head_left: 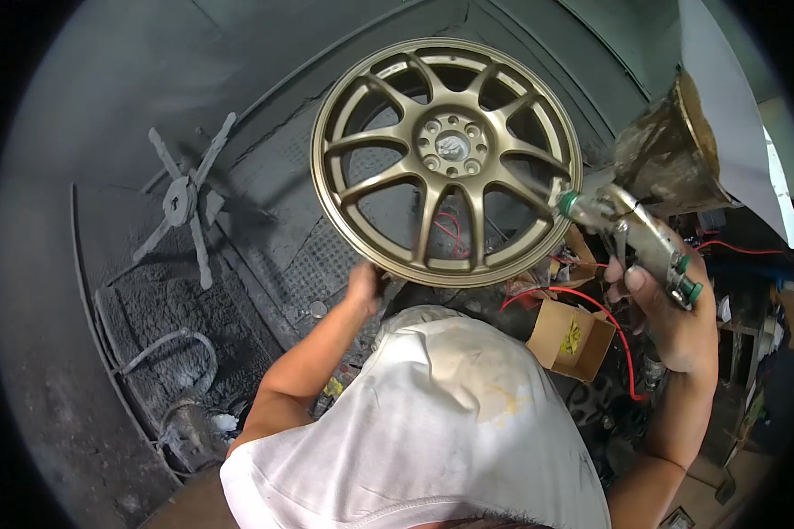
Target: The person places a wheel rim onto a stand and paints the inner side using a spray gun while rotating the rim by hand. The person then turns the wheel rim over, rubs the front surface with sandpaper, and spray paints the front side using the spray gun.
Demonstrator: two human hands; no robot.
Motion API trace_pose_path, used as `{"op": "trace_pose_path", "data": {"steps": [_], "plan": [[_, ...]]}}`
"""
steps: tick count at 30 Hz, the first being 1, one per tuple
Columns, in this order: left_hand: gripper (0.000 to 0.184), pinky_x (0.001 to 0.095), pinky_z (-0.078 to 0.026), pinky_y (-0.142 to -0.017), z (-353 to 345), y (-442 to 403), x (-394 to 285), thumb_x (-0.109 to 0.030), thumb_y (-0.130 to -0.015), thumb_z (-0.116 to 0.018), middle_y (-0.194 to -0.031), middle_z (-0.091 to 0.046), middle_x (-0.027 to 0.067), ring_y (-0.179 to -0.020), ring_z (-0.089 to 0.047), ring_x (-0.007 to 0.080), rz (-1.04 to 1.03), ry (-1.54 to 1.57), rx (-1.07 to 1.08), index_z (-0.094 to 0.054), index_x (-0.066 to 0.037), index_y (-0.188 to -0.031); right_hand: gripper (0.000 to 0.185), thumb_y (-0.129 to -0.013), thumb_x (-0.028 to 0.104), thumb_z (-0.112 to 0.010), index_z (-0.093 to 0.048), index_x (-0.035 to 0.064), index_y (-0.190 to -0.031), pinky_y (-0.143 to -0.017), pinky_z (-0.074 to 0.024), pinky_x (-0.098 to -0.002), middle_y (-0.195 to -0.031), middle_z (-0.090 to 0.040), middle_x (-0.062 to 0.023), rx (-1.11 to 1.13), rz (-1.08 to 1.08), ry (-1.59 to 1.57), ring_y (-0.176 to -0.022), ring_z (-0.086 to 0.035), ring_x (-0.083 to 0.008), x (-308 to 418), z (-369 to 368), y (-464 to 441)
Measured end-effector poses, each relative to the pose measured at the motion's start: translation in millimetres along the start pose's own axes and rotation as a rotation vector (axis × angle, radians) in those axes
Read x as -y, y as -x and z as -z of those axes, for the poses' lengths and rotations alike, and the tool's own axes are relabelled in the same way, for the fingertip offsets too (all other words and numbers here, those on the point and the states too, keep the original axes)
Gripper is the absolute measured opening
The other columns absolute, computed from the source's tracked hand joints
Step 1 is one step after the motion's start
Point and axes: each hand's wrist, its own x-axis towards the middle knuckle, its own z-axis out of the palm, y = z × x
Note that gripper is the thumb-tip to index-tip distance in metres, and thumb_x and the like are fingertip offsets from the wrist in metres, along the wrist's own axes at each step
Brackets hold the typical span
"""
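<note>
A bronze-coloured car wheel rim (430, 212) with paired spokes faces up in front of me. On the right, my right hand (679, 309) is closed around a spray gun (648, 242) with green fittings. Its nozzle points left at the rim's right edge, close to a spoke. A paint-stained cup (666, 154) sits above the gun. Under the rim's lower left edge is my left hand (364, 286); the rim hides its fingers, so I cannot tell what they touch. What supports the rim is also hidden.
A grey-coated stand with several arms (179, 201) is at the left, above a rough dark mat (176, 326). A red hose (622, 331) hangs by an open cardboard box (569, 339) at the lower right. Dark, paint-covered walls surround the rim.
</note>
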Motion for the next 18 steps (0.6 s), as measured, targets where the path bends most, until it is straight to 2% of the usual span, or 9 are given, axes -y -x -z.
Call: {"op": "trace_pose_path", "data": {"steps": [2,6,8,10,11,12,14,16,18], "plan": [[0.022,0.0314,-0.052,-0.073,-7.7,12.5,19.9,-0.019,-0.101,-0.049,-0.095,-0.068,0.0092,-0.079,-0.062,0.0194,0.109,0.033,0.106,-0.065,-0.004,-0.102,0.052,-0.093,0.022,-0.069,-0.057,-0.0027,-0.137,-0.051,-0.0444,-0.0206,-0.092,-0.07,-0.0027,-0.15,0.022,0.0,-0.07,-0.059,-0.0061,-4.3,2.2,-4.4],[0.014,0.0307,-0.053,-0.071,-11.0,22.6,44.4,-0.011,-0.098,-0.055,-0.092,-0.068,0.0073,-0.081,-0.063,0.0174,0.267,-0.105,0.208,-0.066,-0.005,-0.103,0.047,-0.093,0.016,-0.071,-0.056,-0.0007,-0.134,-0.053,-0.047,-0.0221,-0.094,-0.071,-0.0052,-0.249,-0.099,-0.01,-0.075,-0.063,-0.0106,-3.7,4.4,-0.9],[0.012,0.0304,-0.053,-0.071,-5.8,13.8,48.1,-0.009,-0.096,-0.056,-0.091,-0.068,0.0072,-0.081,-0.063,0.0169,0.332,-0.189,0.238,-0.066,-0.004,-0.103,0.046,-0.093,0.016,-0.07,-0.057,-0.0008,-0.133,-0.051,-0.0459,-0.0214,-0.093,-0.07,-0.0046,-0.141,-0.125,0.019,-0.074,-0.063,-0.0101,3.3,8.5,-3.5],[0.014,0.0298,-0.054,-0.076,6.4,-4.1,50.7,-0.006,-0.092,-0.061,-0.091,-0.069,0.0083,-0.085,-0.064,0.0177,0.31,-0.089,0.234,-0.067,-0.005,-0.104,0.044,-0.094,0.017,-0.069,-0.057,-0.0008,-0.132,-0.049,-0.0447,-0.0207,-0.092,-0.07,-0.0041,-0.034,-0.155,0.048,-0.073,-0.063,-0.0095,6.3,8.2,-4.3],[0.014,0.0298,-0.054,-0.076,3.0,-1.6,39.2,-0.006,-0.092,-0.061,-0.091,-0.069,0.0083,-0.085,-0.064,0.0177,0.312,-0.088,0.233,-0.067,-0.005,-0.104,0.046,-0.093,0.017,-0.068,-0.058,-0.0007,-0.134,-0.055,-0.0469,-0.0221,-0.092,-0.068,-0.0025,0.0,-0.144,0.025,-0.075,-0.062,-0.0092,8.7,3.9,-4.4],[0.016,0.0307,-0.054,-0.078,-6.4,6.9,19.7,-0.007,-0.091,-0.062,-0.094,-0.07,0.0091,-0.087,-0.065,0.0184,0.206,-0.144,0.16,-0.067,-0.004,-0.106,0.048,-0.093,0.017,-0.067,-0.058,-0.0005,-0.136,-0.06,-0.0491,-0.0234,-0.093,-0.066,-0.0009,0.032,-0.132,0.0,-0.077,-0.062,-0.0088,10.4,-0.5,-3.3],[0.019,0.0315,-0.054,-0.079,-5.9,-1.8,-3.7,-0.009,-0.091,-0.063,-0.096,-0.071,0.0099,-0.088,-0.065,0.0192,0.1,-0.204,0.086,-0.068,-0.003,-0.108,0.046,-0.093,0.015,-0.066,-0.059,0.0007,-0.136,-0.058,-0.0478,-0.0233,-0.092,-0.066,-0.0003,0.037,-0.129,-0.037,-0.076,-0.061,-0.0088,12.4,-6.6,-5.0],[0.025,0.034,-0.054,-0.079,10.1,-27.6,-18.7,-0.014,-0.091,-0.064,-0.099,-0.071,0.0099,-0.09,-0.066,0.0203,-0.002,-0.117,-0.035,-0.068,-0.001,-0.112,0.045,-0.093,0.012,-0.066,-0.056,-0.0022,-0.135,-0.049,-0.0449,-0.0202,-0.094,-0.068,-0.0039,-0.014,0.023,0.057,-0.072,-0.061,-0.0087,8.2,-10.6,-9.2],[0.028,0.0358,-0.053,-0.077,4.1,-25.1,-56.4,-0.019,-0.093,-0.063,-0.1,-0.072,0.0109,-0.088,-0.066,0.0208,-0.125,-0.148,-0.04,-0.069,0.002,-0.111,0.047,-0.093,0.011,-0.066,-0.055,-0.0024,-0.137,-0.049,-0.0457,-0.0203,-0.097,-0.069,-0.0051,-0.057,-0.035,0.038,-0.074,-0.063,-0.0091,9.1,-8.9,-7.9]]}}
